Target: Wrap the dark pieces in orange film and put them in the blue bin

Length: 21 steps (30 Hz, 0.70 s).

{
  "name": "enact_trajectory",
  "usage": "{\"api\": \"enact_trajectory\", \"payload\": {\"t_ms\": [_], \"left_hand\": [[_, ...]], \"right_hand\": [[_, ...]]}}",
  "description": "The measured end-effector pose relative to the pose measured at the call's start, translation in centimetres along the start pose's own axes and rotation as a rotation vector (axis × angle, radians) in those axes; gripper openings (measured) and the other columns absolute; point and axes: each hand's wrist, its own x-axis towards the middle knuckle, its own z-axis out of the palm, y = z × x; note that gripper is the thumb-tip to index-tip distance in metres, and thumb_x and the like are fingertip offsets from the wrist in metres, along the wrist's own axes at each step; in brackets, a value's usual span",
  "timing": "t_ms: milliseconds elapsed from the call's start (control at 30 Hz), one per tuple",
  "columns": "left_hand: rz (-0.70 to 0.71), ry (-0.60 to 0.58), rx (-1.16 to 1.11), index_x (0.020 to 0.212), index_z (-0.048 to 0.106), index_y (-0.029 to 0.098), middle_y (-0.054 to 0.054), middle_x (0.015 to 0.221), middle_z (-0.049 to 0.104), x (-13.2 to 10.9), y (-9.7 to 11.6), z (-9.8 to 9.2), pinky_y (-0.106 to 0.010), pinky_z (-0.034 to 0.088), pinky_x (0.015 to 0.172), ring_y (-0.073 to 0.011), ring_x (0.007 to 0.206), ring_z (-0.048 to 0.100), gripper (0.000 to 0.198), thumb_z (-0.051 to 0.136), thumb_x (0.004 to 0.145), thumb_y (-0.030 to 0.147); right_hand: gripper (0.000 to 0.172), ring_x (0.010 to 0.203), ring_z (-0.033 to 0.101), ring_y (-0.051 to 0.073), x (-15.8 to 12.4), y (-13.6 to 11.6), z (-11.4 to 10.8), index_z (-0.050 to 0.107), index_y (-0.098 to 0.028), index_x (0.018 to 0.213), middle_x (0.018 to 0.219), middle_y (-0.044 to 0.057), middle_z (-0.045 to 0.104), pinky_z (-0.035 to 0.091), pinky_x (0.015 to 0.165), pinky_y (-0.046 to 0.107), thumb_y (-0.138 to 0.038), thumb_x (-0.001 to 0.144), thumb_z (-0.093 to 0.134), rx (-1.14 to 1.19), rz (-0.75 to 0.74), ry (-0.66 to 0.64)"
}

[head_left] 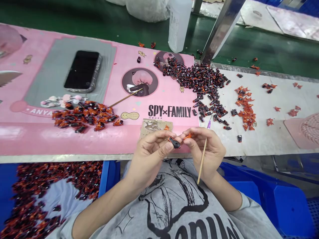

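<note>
My left hand pinches a small black piece just in front of the table edge. My right hand pinches a small orange piece against it and also holds a thin wooden stick that points down toward my lap. The two hands touch at the fingertips. On the pink printed mat lies a heap of joined black and orange pieces. A pile of loose black pieces and a scatter of orange pieces lie to the right.
A black phone rests on the mat at the left. A second wooden stick lies near the middle. A white plastic bottle and a metal post stand at the back. A blue bin with several pieces sits below the table.
</note>
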Motion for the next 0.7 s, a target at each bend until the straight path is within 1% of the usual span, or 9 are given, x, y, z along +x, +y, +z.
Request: {"api": "enact_trajectory", "payload": {"t_ms": [67,133,233,333,433,500,567,633,700], "left_hand": [[0.029,0.008,0.018,0.088,0.081,0.025,0.002,0.084,0.082,0.0,-0.1,0.1,-0.011,0.06,0.077,-0.0081,0.08,0.076,0.013,0.088,0.076,0.026],[0.03,0.012,0.015,0.088,0.081,0.025,0.003,0.084,0.082,0.1,-0.2,0.2,-0.011,0.06,0.078,-0.0075,0.08,0.076,0.013,0.087,0.076,0.025],[0.001,0.02,-0.005,0.088,0.081,0.025,0.002,0.085,0.082,0.1,-0.4,0.2,-0.014,0.061,0.08,-0.0085,0.08,0.076,0.014,0.088,0.076,0.025],[-0.042,0.05,-0.058,0.088,0.081,0.025,0.003,0.086,0.081,0.1,-0.5,0.0,-0.014,0.062,0.078,-0.0085,0.081,0.076,0.015,0.088,0.075,0.026],[-0.079,0.066,-0.105,0.087,0.081,0.026,0.004,0.086,0.081,0.1,-0.5,-0.1,-0.016,0.062,0.078,-0.0098,0.083,0.077,0.016,0.089,0.074,0.027],[-0.052,0.064,-0.08,0.087,0.081,0.027,0.004,0.086,0.08,0.1,-0.6,-0.1,-0.016,0.062,0.078,-0.0103,0.084,0.077,0.015,0.089,0.074,0.028],[0.036,0.071,0.016,0.089,0.081,0.028,0.002,0.087,0.08,0.1,-0.6,-0.3,-0.017,0.061,0.079,-0.0104,0.083,0.076,0.013,0.087,0.077,0.028],[0.164,0.082,0.165,0.091,0.082,0.028,-0.001,0.091,0.079,0.0,-0.7,-0.4,-0.018,0.06,0.081,-0.0117,0.087,0.074,0.012,0.085,0.079,0.025],[0.287,0.084,0.303,0.092,0.083,0.028,-0.003,0.093,0.077,-0.1,-0.6,-0.4,-0.02,0.06,0.08,-0.0135,0.089,0.073,0.013,0.083,0.08,0.022]], "right_hand": [[0.016,0.085,0.075,0.016,0.2,0.1,-0.1,0.072,-0.025,0.106,0.093,0.002,0.075,0.065,0.075,0.029,-0.02,0.09,0.074,-0.076,-0.081,0.007],[0.011,0.09,0.074,0.017,0.4,0.3,-0.4,0.074,-0.024,0.101,0.096,0.004,0.075,0.065,0.077,0.031,-0.021,0.091,0.073,-0.209,-0.207,0.003],[0.013,0.092,0.074,0.017,0.7,0.5,-1.0,0.074,-0.022,0.104,0.102,0.008,0.075,0.066,0.077,0.03,-0.017,0.092,0.071,-0.371,-0.371,-0.025],[0.017,0.093,0.075,0.017,1.0,0.6,-1.6,0.072,-0.018,0.108,0.103,0.011,0.076,0.066,0.077,0.028,-0.013,0.093,0.068,-0.424,-0.467,-0.111],[0.019,0.093,0.075,0.017,1.3,0.3,-1.9,0.071,-0.02,0.11,0.102,0.01,0.077,0.066,0.079,0.03,-0.013,0.093,0.068,-0.397,-0.429,-0.206],[0.02,0.092,0.075,0.017,1.4,-0.1,-1.9,0.072,-0.021,0.108,0.101,0.007,0.077,0.066,0.08,0.031,-0.011,0.091,0.07,-0.336,-0.355,-0.214],[0.02,0.091,0.075,0.017,1.4,-0.5,-1.8,0.072,-0.023,0.106,0.099,0.006,0.077,0.065,0.079,0.031,-0.012,0.09,0.072,-0.244,-0.265,-0.187],[0.02,0.091,0.074,0.017,1.5,-1.0,-1.7,0.072,-0.024,0.106,0.098,0.005,0.077,0.064,0.079,0.033,-0.014,0.089,0.073,-0.167,-0.198,-0.167],[0.018,0.091,0.073,0.018,1.6,-1.3,-1.6,0.072,-0.024,0.105,0.097,0.005,0.077,0.062,0.08,0.035,-0.016,0.089,0.074,-0.134,-0.194,-0.176]]}}
